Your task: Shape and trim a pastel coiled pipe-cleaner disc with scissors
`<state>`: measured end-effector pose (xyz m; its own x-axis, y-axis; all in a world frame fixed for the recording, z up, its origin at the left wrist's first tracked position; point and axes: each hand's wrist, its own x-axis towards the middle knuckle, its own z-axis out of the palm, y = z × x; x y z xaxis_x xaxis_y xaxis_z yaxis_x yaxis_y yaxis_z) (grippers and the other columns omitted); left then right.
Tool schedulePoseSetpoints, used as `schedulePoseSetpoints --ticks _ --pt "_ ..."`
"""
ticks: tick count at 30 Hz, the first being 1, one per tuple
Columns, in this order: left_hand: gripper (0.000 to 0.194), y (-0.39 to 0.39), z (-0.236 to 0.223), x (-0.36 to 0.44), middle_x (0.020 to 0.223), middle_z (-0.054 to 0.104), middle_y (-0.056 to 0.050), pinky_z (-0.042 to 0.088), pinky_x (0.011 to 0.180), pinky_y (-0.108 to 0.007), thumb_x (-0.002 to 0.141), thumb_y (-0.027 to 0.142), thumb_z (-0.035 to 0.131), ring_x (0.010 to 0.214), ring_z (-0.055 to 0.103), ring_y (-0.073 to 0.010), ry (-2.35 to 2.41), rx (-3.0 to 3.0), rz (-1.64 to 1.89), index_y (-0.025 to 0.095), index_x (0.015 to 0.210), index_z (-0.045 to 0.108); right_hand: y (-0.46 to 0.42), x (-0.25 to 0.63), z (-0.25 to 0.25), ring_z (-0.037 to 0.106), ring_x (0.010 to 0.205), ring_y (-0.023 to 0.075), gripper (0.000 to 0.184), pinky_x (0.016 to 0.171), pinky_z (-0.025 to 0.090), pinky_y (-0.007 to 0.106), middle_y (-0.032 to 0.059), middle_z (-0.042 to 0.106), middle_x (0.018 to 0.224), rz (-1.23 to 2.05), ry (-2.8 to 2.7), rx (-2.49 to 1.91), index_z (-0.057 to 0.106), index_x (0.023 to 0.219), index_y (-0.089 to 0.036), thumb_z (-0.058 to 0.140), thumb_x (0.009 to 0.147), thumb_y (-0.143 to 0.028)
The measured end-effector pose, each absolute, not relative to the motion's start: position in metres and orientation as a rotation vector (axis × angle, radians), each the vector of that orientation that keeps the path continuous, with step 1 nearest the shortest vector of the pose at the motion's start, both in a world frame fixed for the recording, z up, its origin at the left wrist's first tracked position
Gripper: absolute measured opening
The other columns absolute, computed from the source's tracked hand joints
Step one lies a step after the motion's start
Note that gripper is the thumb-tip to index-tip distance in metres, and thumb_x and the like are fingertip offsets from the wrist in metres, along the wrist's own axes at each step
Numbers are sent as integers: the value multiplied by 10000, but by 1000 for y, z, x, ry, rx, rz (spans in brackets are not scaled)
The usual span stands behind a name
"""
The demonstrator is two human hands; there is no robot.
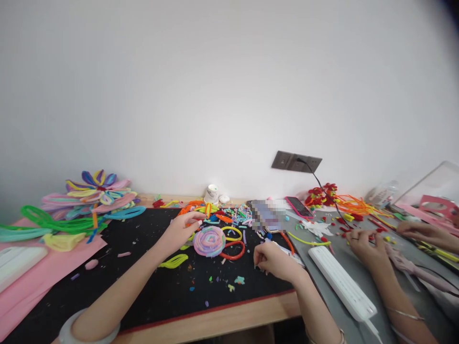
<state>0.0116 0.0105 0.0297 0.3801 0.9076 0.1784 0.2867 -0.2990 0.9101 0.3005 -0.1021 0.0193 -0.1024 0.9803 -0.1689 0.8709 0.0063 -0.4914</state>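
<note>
A plain pale wall (201, 95) backs the bench (229, 319) in the head view, a dark socket plate (297, 162) set into it above the bench's far edge. A black mat (143, 282) covers the near stretch, and the pastel coil (209, 241) lies on it, midway between its front and far edges, with a red loop (234, 258) just right of it. A fuzzy flower (102, 184) sits towards the far left corner. Handled well, the coil would likely want light fingertip pressure on its rim, so the turns neither loosen nor flatten, with the scraps (there are plenty) kept out from under it. The left hand (188, 227) is just beyond the coil's upper left rim; its grip looks loosely open, fingers stretched out, nothing clearly held. The right hand (274, 260) is right of the red loop, nearer the front edge; its fingers are curled inward, and whether that grip holds something small I cannot tell. Past it, towards the right end, are a co-worker's hands (366, 243).
</note>
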Motion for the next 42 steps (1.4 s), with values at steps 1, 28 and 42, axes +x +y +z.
schedulePoseSetpoints --ticks 1,28,42 --pt "302 11 30 10 1061 723 -97 487 887 -399 776 377 555 973 665 -292 1049 1802 915 192 973 690 -102 299 20 592 494 99 264 447 378 149 -31 628 553 736 -2057 -1931 667 661 -173 496 605 20" --pt "541 8 -15 17 996 553 -64 500 782 -341 686 209 634 898 571 -220 981 1955 917 194 1221 559 -18 238 10 542 678 149 60 646 413 245 12 637 729 546 -2014 -1373 646 757 -168 669 756 -224" --pt "298 3 -5 17 685 679 -2 494 694 -294 801 423 573 700 631 -199 965 1743 1021 151 765 688 -21 227 -3 321 497 79 212 479 258 201 -74 365 538 818 -1773 -1195 466 635 -182 588 786 -268"
